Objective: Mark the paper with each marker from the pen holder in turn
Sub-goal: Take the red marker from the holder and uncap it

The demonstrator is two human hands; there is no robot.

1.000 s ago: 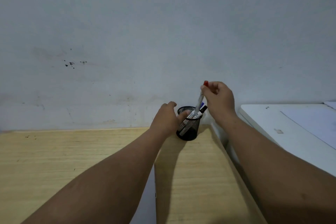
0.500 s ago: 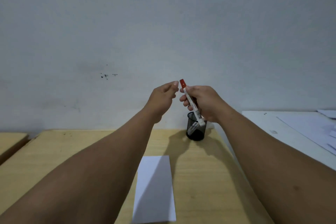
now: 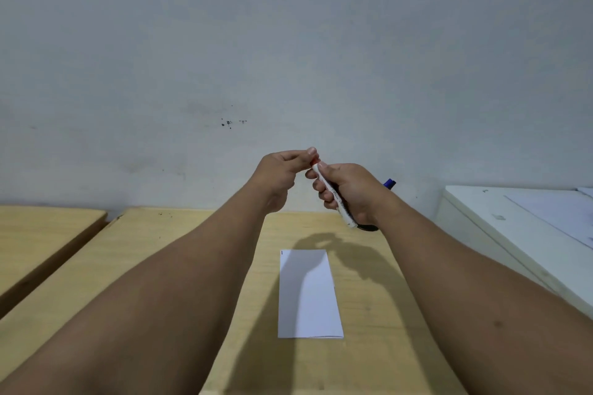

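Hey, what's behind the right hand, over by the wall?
A blue marker cap pokes up behind the right hand, and a dark sliver of the pen holder shows below. The hand covers the rest of the holder and its contents.

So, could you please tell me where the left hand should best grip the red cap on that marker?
Probably pinch the red cap by its sides with the left hand, coming from the left. It sticks up and left, clear of the right hand, which wraps the white marker barrel, so pull along that tilt.
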